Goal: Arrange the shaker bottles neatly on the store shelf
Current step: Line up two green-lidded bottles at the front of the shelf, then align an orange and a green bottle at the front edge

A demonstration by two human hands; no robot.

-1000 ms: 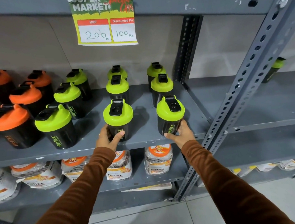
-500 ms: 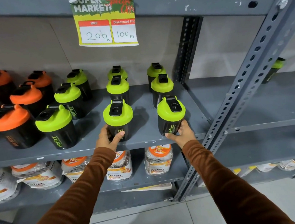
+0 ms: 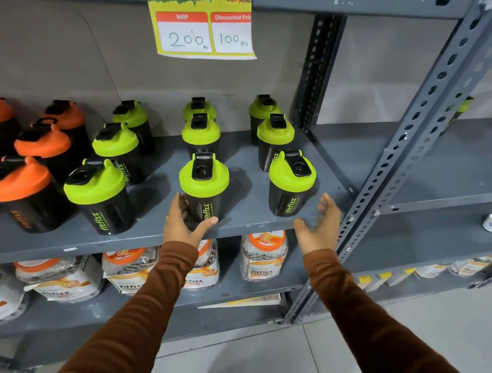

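We see two arms, and both are covered by long sleeves of a rust-brown colour. The left sleeve (image 3: 126, 328) and the right sleeve (image 3: 367, 318) are of the same knitted cloth, with fine ribs that run across the arm. The cloth fits closely and each sleeve ends at the wrist with a plain edge. The left hand (image 3: 183, 223) and the right hand (image 3: 320, 224) are bare, without gloves. On one finger of the left hand we see a thin ring (image 3: 167, 217).

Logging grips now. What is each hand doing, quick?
Left hand: closed around the front middle green-lid shaker bottle.
Right hand: open, palm up, holding nothing, just off the front right shaker bottle.
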